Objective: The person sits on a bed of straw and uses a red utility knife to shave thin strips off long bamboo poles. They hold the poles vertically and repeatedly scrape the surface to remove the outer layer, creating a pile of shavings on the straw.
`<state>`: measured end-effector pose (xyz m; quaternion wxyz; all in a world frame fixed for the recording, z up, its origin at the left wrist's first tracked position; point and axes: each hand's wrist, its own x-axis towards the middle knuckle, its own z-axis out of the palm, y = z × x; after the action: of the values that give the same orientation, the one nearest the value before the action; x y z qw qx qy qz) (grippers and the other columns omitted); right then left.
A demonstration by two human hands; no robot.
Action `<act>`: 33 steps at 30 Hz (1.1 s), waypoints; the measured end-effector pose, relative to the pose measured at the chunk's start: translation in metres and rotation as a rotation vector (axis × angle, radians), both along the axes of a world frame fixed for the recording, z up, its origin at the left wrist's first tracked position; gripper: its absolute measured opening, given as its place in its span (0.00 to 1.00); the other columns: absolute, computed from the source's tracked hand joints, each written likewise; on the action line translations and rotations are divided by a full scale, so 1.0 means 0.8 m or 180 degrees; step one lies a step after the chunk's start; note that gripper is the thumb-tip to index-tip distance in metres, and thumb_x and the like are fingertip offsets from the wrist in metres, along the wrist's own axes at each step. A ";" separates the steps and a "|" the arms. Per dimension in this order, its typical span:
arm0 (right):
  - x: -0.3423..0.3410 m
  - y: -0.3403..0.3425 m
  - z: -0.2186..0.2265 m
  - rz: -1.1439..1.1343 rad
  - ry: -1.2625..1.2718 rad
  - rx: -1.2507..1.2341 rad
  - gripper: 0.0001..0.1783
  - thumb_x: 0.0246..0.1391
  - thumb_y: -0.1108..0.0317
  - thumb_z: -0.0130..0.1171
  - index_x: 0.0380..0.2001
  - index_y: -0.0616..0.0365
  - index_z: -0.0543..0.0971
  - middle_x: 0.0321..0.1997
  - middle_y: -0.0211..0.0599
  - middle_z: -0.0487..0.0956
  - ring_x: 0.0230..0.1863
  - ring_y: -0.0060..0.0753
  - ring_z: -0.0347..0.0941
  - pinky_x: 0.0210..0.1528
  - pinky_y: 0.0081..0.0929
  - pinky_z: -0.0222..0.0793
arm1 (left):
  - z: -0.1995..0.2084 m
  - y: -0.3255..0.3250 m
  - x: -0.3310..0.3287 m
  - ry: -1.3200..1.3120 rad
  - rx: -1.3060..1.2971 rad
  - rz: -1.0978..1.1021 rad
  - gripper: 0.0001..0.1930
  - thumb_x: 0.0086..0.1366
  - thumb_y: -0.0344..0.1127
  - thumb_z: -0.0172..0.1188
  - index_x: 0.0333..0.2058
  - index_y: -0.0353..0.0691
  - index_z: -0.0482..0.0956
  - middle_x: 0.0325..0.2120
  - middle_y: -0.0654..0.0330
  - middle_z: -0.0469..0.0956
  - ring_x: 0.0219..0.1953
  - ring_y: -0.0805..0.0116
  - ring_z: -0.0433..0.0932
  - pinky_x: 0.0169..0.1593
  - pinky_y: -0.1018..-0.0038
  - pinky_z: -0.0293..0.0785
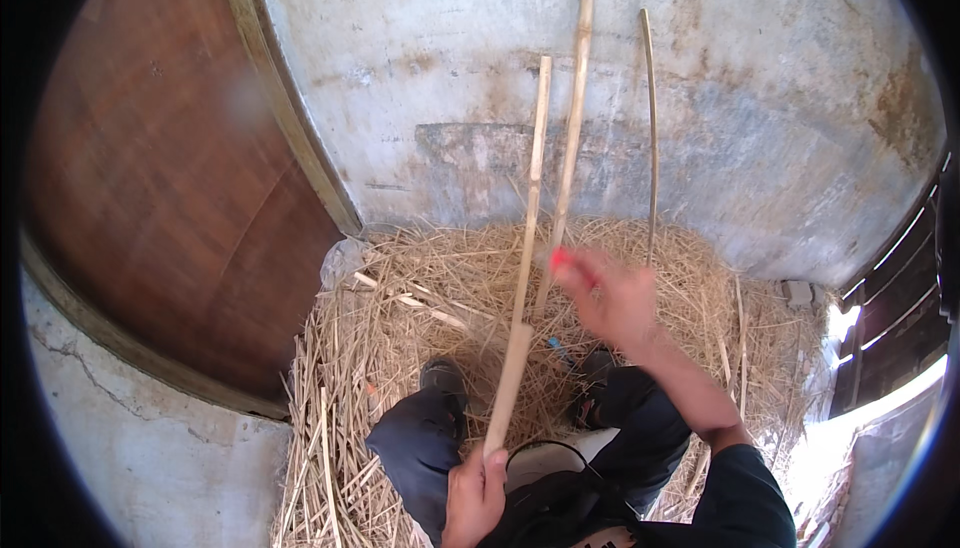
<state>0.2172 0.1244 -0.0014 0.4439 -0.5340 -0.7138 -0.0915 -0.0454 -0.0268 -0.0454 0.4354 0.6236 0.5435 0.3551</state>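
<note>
Low in the head view, my left hand (474, 496) is closed round the near end of a pale bamboo stick (508, 383), which slants up and away between my legs. A narrower bamboo length (534, 183) carries on from its top toward the wall; I cannot tell whether the two are one piece. My right hand (617, 306) is closed and smeared by motion, right of the stick and apart from it. It grips a tool with a red handle (562, 260); the rest of that tool is too blurred to make out.
Two more sticks, a thick one (575, 118) and a thin dark one (653, 128), rise against the stained wall (760, 98). Straw and shavings (400, 338) cover the floor round my shoes. A brown door panel (170, 168) is at left, dark slats (895, 278) at right.
</note>
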 end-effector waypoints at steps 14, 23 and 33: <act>0.077 0.041 -0.028 0.0779 -0.0891 -0.2608 0.26 0.70 0.41 0.62 0.51 0.53 0.86 0.28 0.41 0.83 0.33 0.40 0.83 0.38 0.38 0.76 | -0.021 0.026 -0.047 -0.1694 -0.0940 -0.0298 0.25 0.86 0.52 0.45 0.30 0.42 0.68 0.20 0.69 0.63 0.20 0.81 0.58 0.23 0.78 0.54; -0.011 -0.024 0.028 0.2254 0.2466 -0.3051 0.27 0.73 0.48 0.63 0.60 0.61 0.82 0.32 0.26 0.78 0.33 0.19 0.73 0.37 0.22 0.69 | -0.032 0.060 -0.022 -0.3057 -0.2119 -0.1506 0.28 0.83 0.63 0.45 0.30 0.47 0.62 0.21 0.70 0.58 0.17 0.84 0.52 0.19 0.82 0.48; -0.027 -0.026 0.031 0.1873 0.1983 -0.2309 0.15 0.72 0.58 0.66 0.46 0.61 0.85 0.34 0.30 0.85 0.37 0.19 0.79 0.41 0.25 0.74 | -0.065 0.023 -0.022 -0.2145 -0.0482 -0.1258 0.15 0.84 0.43 0.53 0.53 0.35 0.73 0.32 0.64 0.73 0.25 0.79 0.70 0.28 0.82 0.67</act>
<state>0.1958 0.1039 0.0237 0.4285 -0.4326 -0.6536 0.4496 -0.0630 -0.0083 -0.0971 0.6941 0.5308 0.2644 0.4081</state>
